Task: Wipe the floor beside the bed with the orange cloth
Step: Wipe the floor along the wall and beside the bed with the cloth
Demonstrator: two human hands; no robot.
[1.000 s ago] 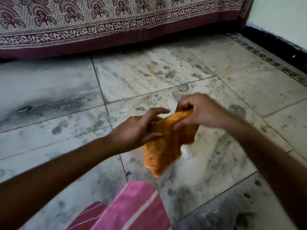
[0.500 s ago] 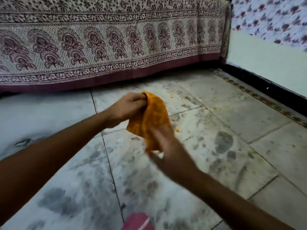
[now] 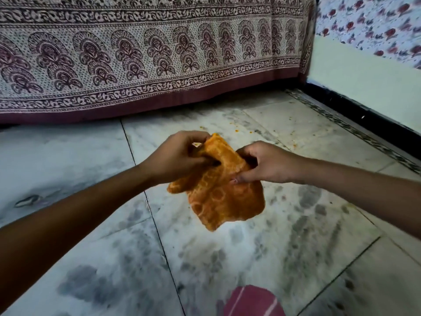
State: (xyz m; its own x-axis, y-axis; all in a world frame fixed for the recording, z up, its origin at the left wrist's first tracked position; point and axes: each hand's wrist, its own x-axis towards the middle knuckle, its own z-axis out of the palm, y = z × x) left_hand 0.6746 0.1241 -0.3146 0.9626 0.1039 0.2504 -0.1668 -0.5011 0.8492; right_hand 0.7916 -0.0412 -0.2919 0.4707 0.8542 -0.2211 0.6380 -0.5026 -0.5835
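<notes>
Both hands, left (image 3: pixel 175 156) and right (image 3: pixel 266 163), grip the orange cloth (image 3: pixel 218 197) hanging above the smudged floor (image 3: pixel 262 258), the bed (image 3: pixel 148 53) beyond.

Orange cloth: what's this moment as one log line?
left hand: grips orange cloth | right hand: grips it | cloth: above floor | wiping: not begun

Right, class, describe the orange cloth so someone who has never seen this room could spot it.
Start at the maroon-printed bedspread; below it lies a smudged marble floor. Above that floor, the left hand and right hand grip a crumpled orange cloth, the only large bright orange thing.
</notes>
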